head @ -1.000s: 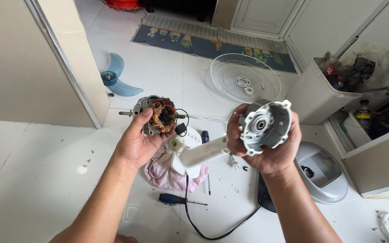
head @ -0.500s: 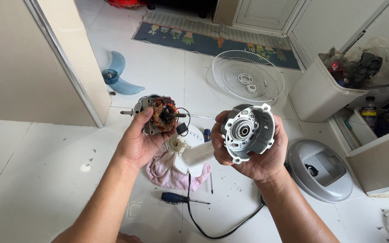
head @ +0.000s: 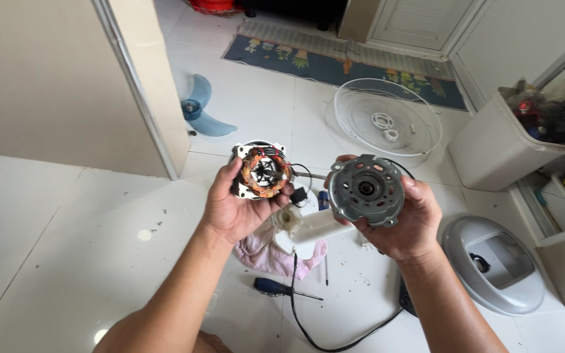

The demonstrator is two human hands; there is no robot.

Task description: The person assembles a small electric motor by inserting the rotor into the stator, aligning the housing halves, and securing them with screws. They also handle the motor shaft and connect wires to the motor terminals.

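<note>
My left hand (head: pixel 233 209) grips a fan motor stator (head: pixel 261 171) with copper windings facing up, black wires trailing off its right side. My right hand (head: pixel 405 222) holds a round grey metal motor end cover (head: pixel 366 190) with its inner face and centre bearing hole turned toward me. The two parts are apart, side by side above the floor. Below them lies a white plastic fan neck piece (head: pixel 315 227) on a pink cloth (head: pixel 263 253).
A blue-handled screwdriver (head: pixel 276 287) and a black power cord (head: pixel 322 327) lie on the white tile floor. A white wire fan guard (head: pixel 387 121) and blue fan blade (head: pixel 201 111) sit farther off. A grey fan base (head: pixel 492 261) is right; a white bin (head: pixel 501 140) and a door frame (head: pixel 138 98) stand nearby.
My right hand has tilted the end cover so its inner face points at me and lowered it toward the stator. The left hand turned the stator's windings upward.
</note>
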